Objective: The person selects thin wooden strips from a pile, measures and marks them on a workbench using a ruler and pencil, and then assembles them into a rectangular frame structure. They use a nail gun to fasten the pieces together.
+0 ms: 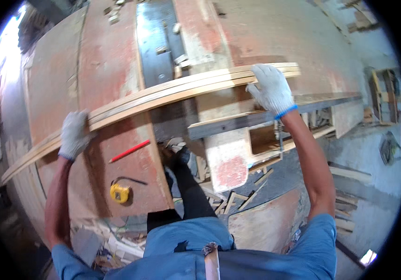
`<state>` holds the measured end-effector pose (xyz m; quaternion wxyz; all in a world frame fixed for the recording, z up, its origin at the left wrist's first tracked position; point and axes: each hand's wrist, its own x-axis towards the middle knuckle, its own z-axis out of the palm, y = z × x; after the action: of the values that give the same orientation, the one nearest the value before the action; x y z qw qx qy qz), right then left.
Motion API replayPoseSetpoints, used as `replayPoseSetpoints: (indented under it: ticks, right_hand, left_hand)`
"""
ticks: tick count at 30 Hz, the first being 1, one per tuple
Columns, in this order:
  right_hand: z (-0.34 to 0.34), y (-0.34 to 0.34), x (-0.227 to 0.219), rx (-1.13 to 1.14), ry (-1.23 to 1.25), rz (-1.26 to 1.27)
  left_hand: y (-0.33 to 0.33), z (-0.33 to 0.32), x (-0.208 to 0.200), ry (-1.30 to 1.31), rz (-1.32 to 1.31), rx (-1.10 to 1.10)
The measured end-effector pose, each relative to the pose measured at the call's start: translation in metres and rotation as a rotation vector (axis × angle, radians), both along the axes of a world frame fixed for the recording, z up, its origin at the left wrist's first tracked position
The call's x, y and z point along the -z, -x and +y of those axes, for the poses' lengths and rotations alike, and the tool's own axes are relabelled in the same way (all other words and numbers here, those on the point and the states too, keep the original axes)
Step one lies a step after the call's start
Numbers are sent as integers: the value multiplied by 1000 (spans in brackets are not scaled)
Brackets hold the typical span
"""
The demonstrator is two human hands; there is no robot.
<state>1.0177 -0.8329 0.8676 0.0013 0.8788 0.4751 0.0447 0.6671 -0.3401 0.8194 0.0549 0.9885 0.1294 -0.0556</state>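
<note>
A bundle of several long, pale wooden strips (172, 91) lies side by side across the workbench, slanting from lower left to upper right. My left hand (74, 134), in a white knit glove, grips the bundle toward its left end. Near the right end, my right hand (270, 87) closes over the strips, in a matching glove with a blue cuff. Both hands' fingertips are partly hidden by the wood. Below the bundle, a red pencil (129, 151) and a yellow tape measure (119, 192) with a black strap rest on the bench.
The workbench (60, 70) has worn reddish boards and a dark metal strip (151, 37) with small wood offcuts. At right, a grey straightedge-like bar (237, 125) runs above an open wooden compartment (263, 140). Wood scraps (233, 203) litter the floor around my legs.
</note>
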Motion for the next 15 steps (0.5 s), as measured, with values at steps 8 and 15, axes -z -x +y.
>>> replayPoseSetpoints:
  ticks: [8,15]
  right_hand:
    - [93,242,48,-357,-278,664]
    - [178,332,65,-325,-380,538]
  left_hand:
    - [-44,-60,5,36,-20,15]
    - [-43,-62,1,57,37,-41]
